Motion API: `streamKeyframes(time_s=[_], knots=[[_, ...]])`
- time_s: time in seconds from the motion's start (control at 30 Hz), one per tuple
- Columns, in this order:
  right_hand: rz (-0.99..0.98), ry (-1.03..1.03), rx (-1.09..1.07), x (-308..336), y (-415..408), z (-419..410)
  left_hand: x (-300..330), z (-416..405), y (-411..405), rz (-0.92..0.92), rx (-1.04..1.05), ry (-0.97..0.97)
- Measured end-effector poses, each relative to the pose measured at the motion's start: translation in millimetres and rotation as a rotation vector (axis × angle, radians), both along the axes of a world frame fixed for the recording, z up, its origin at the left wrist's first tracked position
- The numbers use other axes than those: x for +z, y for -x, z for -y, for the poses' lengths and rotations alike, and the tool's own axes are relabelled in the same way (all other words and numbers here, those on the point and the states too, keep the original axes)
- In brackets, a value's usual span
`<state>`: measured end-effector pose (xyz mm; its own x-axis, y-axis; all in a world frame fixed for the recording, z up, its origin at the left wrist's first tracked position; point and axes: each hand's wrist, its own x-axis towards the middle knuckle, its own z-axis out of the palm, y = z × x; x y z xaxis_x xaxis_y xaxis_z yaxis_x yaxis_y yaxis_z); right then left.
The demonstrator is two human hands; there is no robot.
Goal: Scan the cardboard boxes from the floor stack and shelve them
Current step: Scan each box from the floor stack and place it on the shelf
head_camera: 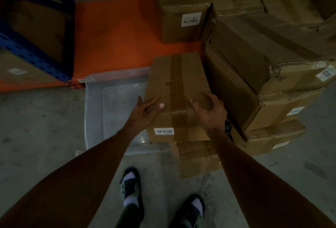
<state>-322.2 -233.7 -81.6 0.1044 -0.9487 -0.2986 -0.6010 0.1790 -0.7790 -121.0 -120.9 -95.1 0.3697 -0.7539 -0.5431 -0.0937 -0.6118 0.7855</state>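
Clerk: Cardboard box, taped top, one unit. Location: on the floor stack, atop a flatter carton, just right of the clear plastic bin.

Checker: Hands?

Clerk: Apart, one at each near corner of the box. Left hand lies with fingers straight along the left edge and thumb on the top. Right hand is curled over the top at the right side; it looks like a grasp. No scanner is visible in either hand.

Checker: Orientation?

Clerk: Long axis runs away from the person, toward the orange floor strip beyond the bin. Brown tape follows that axis. The short end face points back at the person, with the barcode label on it, right way up.

Checker: Progress?

Clerk: Judged early for this unit: not yet lifted clear of the stack, not shelved. Whether it has been scanned cannot be told. Further boxes are piled right of the bin, several with labels showing. Blue shelving left of the bin already holds cartons.
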Motion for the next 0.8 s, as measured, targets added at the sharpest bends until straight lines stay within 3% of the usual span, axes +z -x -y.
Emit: streamKeyframes(time_s=[0.2, 0.37, 0.53, 0.8], knots=[[0.105, -0.135, -0.034, -10, 7, 13, -21, 6, 9, -0.129, 0.369, 0.108], [0.105, -0.113, 0.002, -11, 5, 17, -21, 15, 9, -0.114, 0.398, 0.109], [0.078, -0.105, -0.021, -3, 2, 26, -8, 21, 5, 0.032, 0.368, 0.113], [0.153, -0.155, -0.072, 76, -16, 15, 94, 22, -22, 0.091, 0.342, 0.113]])
